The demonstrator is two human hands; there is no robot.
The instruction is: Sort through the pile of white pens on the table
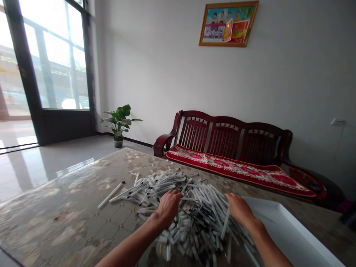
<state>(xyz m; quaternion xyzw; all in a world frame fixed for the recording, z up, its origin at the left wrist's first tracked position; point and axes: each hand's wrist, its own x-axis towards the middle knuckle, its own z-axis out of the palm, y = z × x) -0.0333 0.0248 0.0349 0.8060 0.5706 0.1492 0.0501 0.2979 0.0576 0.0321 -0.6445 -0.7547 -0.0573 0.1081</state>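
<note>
A loose heap of thin whitish plastic tubes [211, 204], some with black ends, spreads over the table in front of me. Many short, pale cap-like pieces [183, 230] lie at its near side, with thin dark pieces among them. My left hand [169, 206] rests over the left part of the heap, fingers loosely bent and partly hidden. At the heap's right edge, my right hand [239, 209] touches the long tubes with its fingers stretched inward. Neither hand visibly grips a piece. The hands are apart, with the heap between them.
A white shallow tray [300, 231] stands on the table at the right, close to my right forearm. The patterned table [69, 215] extends left. Behind it is a dark red wooden bench [225, 139]. A potted plant [119, 124] stands near the glass door [55, 66].
</note>
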